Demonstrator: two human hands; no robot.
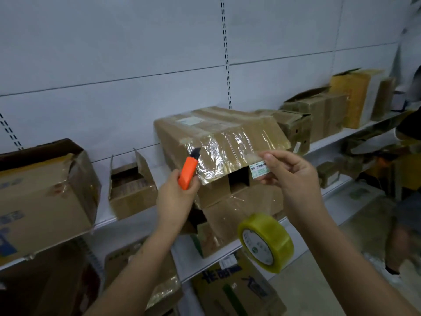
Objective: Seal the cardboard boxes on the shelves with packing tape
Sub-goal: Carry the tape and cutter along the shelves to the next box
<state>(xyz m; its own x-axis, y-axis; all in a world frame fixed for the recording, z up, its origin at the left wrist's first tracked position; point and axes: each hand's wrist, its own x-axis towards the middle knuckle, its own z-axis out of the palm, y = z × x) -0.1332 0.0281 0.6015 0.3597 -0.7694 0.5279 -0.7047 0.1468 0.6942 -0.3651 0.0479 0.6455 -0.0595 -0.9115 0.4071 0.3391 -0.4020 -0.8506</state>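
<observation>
— What do we have in front of us on the shelf (145, 226)?

— A worn brown cardboard box (218, 142), tilted, its top flap wrapped in wrinkled clear tape that shines in the light. A white barcode label (258, 170) sits at the flap's front edge, and below the flap we see a dark gap between the inner flaps. A second box (225, 215) under it also carries glossy tape.

— And around it?

— The shelf is pale metal against a white back panel (114, 53) with slotted uprights. To the left we see a small open box (132, 188) and a large crushed one (43, 195) with blue print; to the right, a row of more boxes (319, 115), blurred. More cartons (234, 290) sit on the level below, and another person (410, 156) stands at the far right edge.

— Our hands?

— Our left hand (175, 197) grips an orange utility knife (188, 173), its black tip touching the taped flap at its left corner. Our right hand (291, 174) pinches the flap's front edge just beside the label, thumb and fingers curled on it.

— The tape roll?

— The yellowish roll of packing tape (265, 241) hangs below our right wrist, in front of the lower box; we cannot tell what holds it up.
</observation>
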